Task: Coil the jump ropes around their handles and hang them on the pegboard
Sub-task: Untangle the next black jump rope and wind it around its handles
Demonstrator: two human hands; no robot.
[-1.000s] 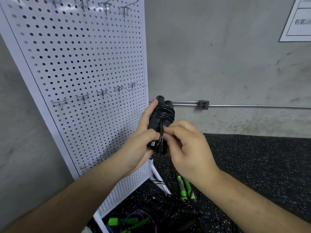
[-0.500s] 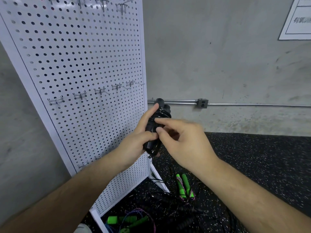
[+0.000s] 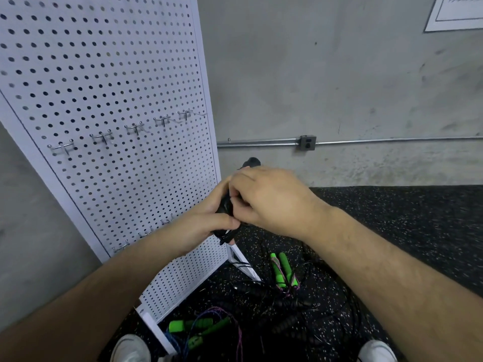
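A black jump rope (image 3: 225, 205) with its cord coiled around the paired handles is held upright in front of me, mostly hidden by my hands. My left hand (image 3: 209, 220) grips the handles from the left with the thumb across the front. My right hand (image 3: 266, 197) lies over the top of the bundle, fingers curled onto the coils; only the handle tip (image 3: 251, 162) shows above it. The white pegboard (image 3: 109, 105) stands tilted on the left, with a row of bare metal hooks (image 3: 136, 128) at mid height.
Green-handled ropes (image 3: 283, 269) and a second green pair (image 3: 198, 326) lie on the black speckled floor among tangled black cords (image 3: 300, 307). The pegboard's foot (image 3: 245, 262) reaches into that pile. My shoes (image 3: 130, 348) show at the bottom edge. A conduit (image 3: 261, 143) runs along the concrete wall.
My right hand moved from pinching the cord at the front up and over the top of the bundle. Both hands and the rope dropped lower in view.
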